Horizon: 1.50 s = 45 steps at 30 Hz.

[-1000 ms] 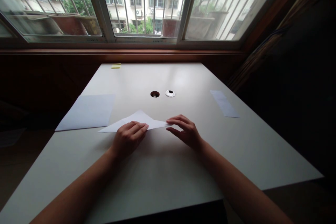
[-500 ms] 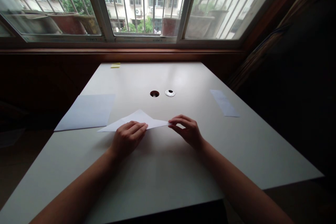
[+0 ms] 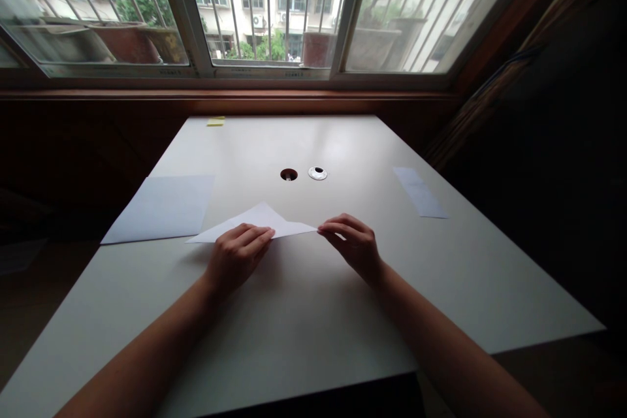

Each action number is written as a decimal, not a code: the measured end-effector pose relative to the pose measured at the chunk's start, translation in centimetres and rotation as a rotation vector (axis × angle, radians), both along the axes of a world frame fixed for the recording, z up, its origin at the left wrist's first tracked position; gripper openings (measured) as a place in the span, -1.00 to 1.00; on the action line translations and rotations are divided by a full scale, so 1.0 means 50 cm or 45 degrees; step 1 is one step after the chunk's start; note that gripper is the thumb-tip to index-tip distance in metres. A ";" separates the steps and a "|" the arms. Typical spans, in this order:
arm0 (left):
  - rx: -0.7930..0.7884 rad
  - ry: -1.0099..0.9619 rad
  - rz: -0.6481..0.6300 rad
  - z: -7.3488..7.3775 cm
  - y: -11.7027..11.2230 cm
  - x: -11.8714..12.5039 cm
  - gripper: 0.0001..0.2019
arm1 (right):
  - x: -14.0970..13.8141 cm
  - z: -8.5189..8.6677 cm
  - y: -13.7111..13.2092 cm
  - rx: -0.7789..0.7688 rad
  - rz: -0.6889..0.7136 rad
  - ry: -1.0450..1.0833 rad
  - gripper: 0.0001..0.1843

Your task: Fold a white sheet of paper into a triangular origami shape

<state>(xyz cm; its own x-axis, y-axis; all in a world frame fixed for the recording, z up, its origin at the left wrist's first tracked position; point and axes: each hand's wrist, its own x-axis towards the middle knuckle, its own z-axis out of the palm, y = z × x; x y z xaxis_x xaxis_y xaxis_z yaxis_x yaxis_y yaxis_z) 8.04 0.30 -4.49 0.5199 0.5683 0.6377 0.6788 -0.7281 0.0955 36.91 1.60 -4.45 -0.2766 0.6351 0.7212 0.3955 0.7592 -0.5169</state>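
Note:
A folded sheet of white paper [image 3: 259, 215] lies on the white table [image 3: 304, 313], its peak pointing away from me and its long folded edge towards me. My left hand [image 3: 242, 249] is closed on the near edge of the paper, thumb hidden beneath and fingers on top. With thumb and fingertips together, my right hand [image 3: 351, 243] pinches the thin right-hand tip of the paper. The left tip sticks out beyond my left hand.
A larger stack or sheet of white paper [image 3: 159, 209] lies at the left edge. On the right is a narrow paper strip [image 3: 420, 192]. Behind the folded paper are a round cable hole [image 3: 289, 175] and its cover [image 3: 317, 173]. Yellow sticky notes [image 3: 215, 121] lie at the far left.
My right hand has shifted slightly to the right, and its fingers have come closer together at the paper's tip. The paper has moved very slightly right; my left hand stays nearly still.

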 end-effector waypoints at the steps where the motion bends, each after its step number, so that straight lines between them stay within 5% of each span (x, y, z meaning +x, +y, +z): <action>1: -0.008 -0.014 0.000 0.000 0.000 -0.001 -0.70 | 0.001 0.001 0.000 -0.001 -0.015 0.011 -0.78; 10: -0.006 -0.058 0.005 0.001 0.001 -0.001 -0.70 | 0.006 -0.006 0.003 -0.038 -0.040 0.049 -0.76; 15: 0.003 -0.003 -0.015 0.002 -0.001 0.002 -0.69 | -0.003 -0.005 0.001 0.042 -0.003 -0.123 -0.59; 23: -0.013 0.041 -0.066 0.003 -0.008 0.013 -0.70 | -0.006 -0.005 0.002 0.160 0.032 -0.304 -0.61; 32: -0.032 0.010 0.080 0.002 0.013 -0.019 -0.78 | 0.035 0.006 0.018 0.087 -0.084 -0.123 -0.63; 39: -0.122 -0.222 0.120 0.002 0.022 -0.041 -0.82 | 0.072 0.022 0.029 -0.104 -0.225 0.156 -0.87; 45: -0.468 -0.767 -0.032 0.001 0.024 -0.044 -0.86 | 0.086 0.009 0.047 -0.254 -0.274 0.493 -0.93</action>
<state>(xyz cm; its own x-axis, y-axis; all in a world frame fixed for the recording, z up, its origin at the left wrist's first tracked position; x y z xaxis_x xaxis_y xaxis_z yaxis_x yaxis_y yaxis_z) 5.83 1.52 -4.47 0.1529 0.7944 0.5878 0.4138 -0.5916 0.6919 41.19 3.94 -3.97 0.1408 0.7849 0.6034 0.2824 0.5523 -0.7844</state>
